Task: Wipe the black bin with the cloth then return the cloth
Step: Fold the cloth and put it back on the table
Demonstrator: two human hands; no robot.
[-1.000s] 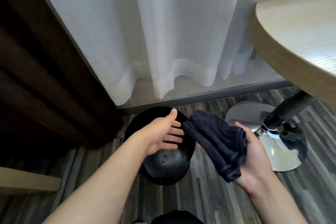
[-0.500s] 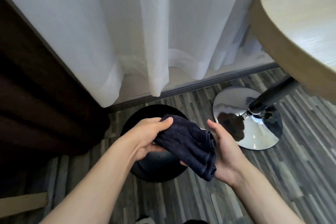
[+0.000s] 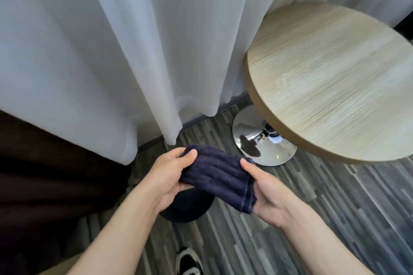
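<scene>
A folded dark navy cloth is held in the air between both hands. My left hand grips its left end with the thumb on top. My right hand pinches its right end from below and the side. The black bin stands on the floor directly under the cloth and hands; only a part of its dark round body shows below my left palm.
A round light-wood table on a chrome pedestal base stands to the right. White sheer curtains hang behind. Dark brown panelling is on the left. A black-and-white shoe is at the bottom edge.
My left hand, open above the bin a second ago, has closed on the cloth's left end. The view has lifted, so more of the table top shows and the bin is mostly covered.
</scene>
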